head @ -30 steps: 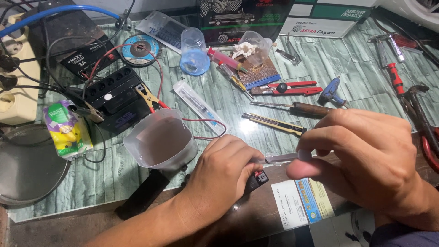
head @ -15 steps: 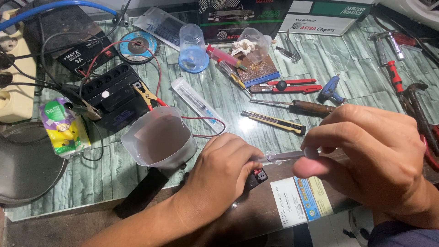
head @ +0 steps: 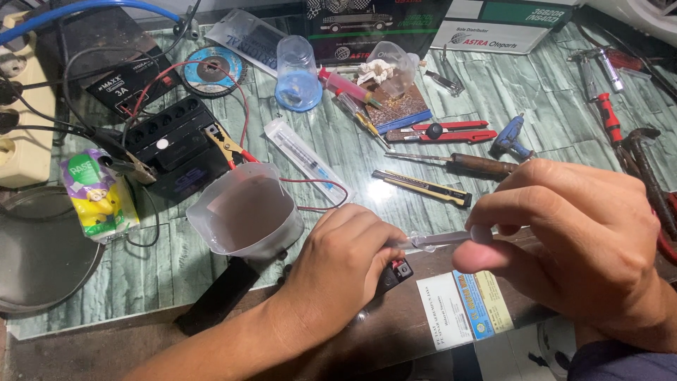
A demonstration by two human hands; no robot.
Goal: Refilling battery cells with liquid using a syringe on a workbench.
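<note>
We held a clear, slim syringe (head: 441, 240) level above the table (head: 536, 92) edge: right hand (head: 585, 247) pinching its rear, left hand (head: 345, 264) curled around its front, apparently gripping the tip.

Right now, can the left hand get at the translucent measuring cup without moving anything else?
Probably yes. The left hand sits just right of the measuring cup, with bare tabletop between. But it is pinching the clear syringe with the right hand.
</note>
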